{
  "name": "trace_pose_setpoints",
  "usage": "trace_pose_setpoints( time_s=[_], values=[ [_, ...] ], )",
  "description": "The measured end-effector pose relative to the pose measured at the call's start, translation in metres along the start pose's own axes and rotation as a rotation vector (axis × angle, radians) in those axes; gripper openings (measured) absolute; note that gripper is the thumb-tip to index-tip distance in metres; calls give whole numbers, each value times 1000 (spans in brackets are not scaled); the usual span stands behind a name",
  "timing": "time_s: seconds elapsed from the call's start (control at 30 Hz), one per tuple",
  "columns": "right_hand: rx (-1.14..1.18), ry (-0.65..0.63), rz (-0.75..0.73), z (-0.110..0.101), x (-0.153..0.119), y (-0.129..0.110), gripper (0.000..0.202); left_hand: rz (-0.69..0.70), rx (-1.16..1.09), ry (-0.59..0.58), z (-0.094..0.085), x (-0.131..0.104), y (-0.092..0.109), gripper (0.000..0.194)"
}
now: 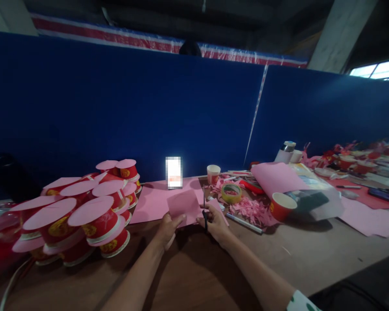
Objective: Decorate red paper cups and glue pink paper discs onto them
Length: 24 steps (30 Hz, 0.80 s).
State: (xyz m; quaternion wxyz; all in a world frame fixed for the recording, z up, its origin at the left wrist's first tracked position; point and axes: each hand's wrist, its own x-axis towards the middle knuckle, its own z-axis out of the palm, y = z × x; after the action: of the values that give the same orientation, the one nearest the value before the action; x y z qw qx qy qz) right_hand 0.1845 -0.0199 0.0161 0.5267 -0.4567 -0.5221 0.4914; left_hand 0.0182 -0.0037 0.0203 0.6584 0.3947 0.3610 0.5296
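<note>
Pink paper (182, 205) is pinched in the left hand (169, 229), midway along the table (294, 259), over a sheet (154, 201) near its back edge. The right hand (218, 225), apart from the left, grips scissors (205, 217). Toward the table's left end, red cups (100, 225) bear gold print (59, 226) too small to read.

You had dim light; the window (377, 70) glared at upper right and glints dotted the striped sheeting (240, 55). Shadow darkened the table (311, 263) between your forearms (259, 272), a pixelated white rectangle (174, 171) shone, washed out, and the outer edges looked stretched and blurred.
</note>
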Motion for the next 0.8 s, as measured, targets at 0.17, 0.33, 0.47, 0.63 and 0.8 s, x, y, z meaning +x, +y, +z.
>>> trace_pose_setpoints(
  time_s=[0.17, 0.33, 0.47, 0.63, 0.8],
  values=[
    [-17, -28, -13, 0, 1, 3, 48, 18, -55, 11, -1, 2, -1, 35],
    [-42, -24, -29, 0, 1, 3, 50, -15, -118, 2, -4, 4, 1, 31],
    [-25, -43, -26, 0, 1, 4, 50, -25, -128, 34, -5, 4, 1, 37],
    [-43, -38, -30, 0, 1, 4, 48, -44, -112, 30, -4, 3, -1, 38],
    [-53, -53, -22, -1, 0, 5, 47, -34, -92, 41, -5, 4, -1, 35]
  ],
)
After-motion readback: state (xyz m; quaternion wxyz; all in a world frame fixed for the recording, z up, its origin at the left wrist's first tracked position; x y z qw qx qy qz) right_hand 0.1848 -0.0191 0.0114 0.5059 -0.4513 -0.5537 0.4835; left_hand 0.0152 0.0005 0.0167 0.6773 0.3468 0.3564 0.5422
